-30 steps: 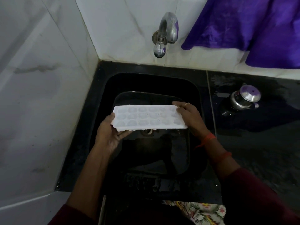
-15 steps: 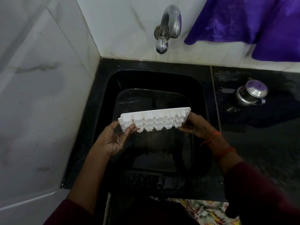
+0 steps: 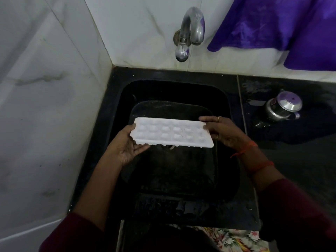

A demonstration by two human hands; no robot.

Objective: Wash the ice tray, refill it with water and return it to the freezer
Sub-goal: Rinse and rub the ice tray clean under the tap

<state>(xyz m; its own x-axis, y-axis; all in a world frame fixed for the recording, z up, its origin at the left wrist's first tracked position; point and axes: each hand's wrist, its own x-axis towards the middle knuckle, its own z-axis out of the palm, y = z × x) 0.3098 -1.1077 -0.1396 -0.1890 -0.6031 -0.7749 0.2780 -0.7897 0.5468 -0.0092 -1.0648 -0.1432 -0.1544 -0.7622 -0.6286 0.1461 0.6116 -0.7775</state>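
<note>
Left grip (image 3: 127, 148) is clamped on the ice tray (image 3: 171, 132) at its left short end, thumb on top and fingers under. Right grip (image 3: 223, 133) pinches the right short end. The tray hangs roughly level, cups apparently facing up, over the middle of the sink (image 3: 172, 90) and touching nothing else. Expect thin, light plastic: it twists easily, is slick when wet and will slosh once filled, so hold both short ends and stay level. The sink sits in the table's (image 3: 291, 160) far-left corner. The tap (image 3: 190, 31) is on the far wall, well beyond the tray, with no water visible.
</note>
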